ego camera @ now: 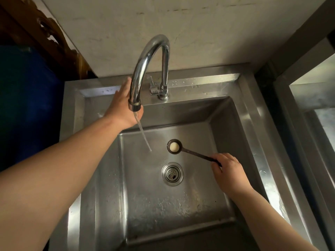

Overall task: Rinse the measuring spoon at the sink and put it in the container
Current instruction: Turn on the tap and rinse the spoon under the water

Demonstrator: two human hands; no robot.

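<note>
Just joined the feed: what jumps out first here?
A curved chrome faucet runs a thin stream of water into the steel sink. The right hand holds a dark measuring spoon with pale residue beside the stream, above the drain; the left hand reaches behind the spout.

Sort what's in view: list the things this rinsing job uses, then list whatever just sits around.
In use: measuring spoon, right hand holding its handle, left hand behind the spout, faucet, water stream, sink.

Just there: drain strainer, blue barrel, carved wood.

Dim scene; light from 3 o'clock glares on the sink point(253, 113) rim, edges bend, corners are dark
</note>
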